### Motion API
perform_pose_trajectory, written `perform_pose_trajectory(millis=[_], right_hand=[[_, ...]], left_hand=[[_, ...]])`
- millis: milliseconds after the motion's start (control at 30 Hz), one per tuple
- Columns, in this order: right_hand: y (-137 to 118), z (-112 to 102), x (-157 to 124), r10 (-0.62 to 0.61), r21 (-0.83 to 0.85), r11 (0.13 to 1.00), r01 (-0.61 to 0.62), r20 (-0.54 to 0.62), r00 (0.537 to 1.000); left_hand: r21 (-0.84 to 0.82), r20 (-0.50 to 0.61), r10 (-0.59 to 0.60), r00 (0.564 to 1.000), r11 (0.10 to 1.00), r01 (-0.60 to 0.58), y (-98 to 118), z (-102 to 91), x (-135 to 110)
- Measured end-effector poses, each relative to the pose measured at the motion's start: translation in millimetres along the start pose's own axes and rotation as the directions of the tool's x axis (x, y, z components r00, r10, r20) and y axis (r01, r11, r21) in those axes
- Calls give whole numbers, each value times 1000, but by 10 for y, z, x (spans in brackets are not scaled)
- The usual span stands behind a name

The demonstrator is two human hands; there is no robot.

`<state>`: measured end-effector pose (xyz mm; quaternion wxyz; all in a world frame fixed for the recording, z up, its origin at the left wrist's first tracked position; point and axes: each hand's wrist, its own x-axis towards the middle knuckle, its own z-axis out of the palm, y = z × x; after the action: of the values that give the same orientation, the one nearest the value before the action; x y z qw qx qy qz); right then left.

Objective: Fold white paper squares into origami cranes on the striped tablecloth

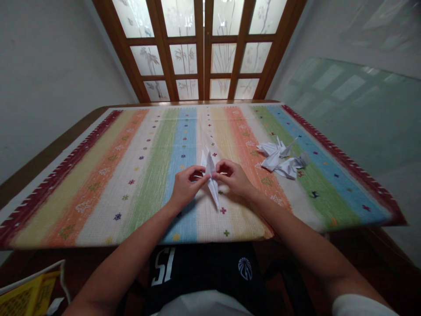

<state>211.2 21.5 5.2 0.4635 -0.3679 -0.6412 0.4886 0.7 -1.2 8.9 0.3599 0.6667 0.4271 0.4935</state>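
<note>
Above the middle of the striped tablecloth [144,175], both hands pinch a folded white piece of paper [213,188]. It is long and narrow, with pointed ends and a raised fold in the centre. My left hand [189,184] grips its left side between thumb and fingers. On the right side, my right hand [235,177] is closed in a like way, its thumb tip close to the left one. Several folded white paper cranes [276,156] lie in a cluster to the right of my right hand.
The table's wooden edge [75,127] shows at the left. Beyond the table stands a wooden door [204,52] with patterned glass panes. A glass panel [355,123] leans at the right wall. Down at the lower left is a yellow basket [29,294].
</note>
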Motion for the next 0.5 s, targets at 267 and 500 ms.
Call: perform_pose_trajectory(millis=[267, 500], right_hand=[[-79, 64, -17, 51, 98, 994, -47, -44, 998], [-49, 64, -12, 4, 59, 998, 3, -119, 993]], left_hand=[[-71, -33, -20, 999, 997, 17, -34, 42, -9], [109, 91, 126, 988, 985, -136, 26, 60, -26]])
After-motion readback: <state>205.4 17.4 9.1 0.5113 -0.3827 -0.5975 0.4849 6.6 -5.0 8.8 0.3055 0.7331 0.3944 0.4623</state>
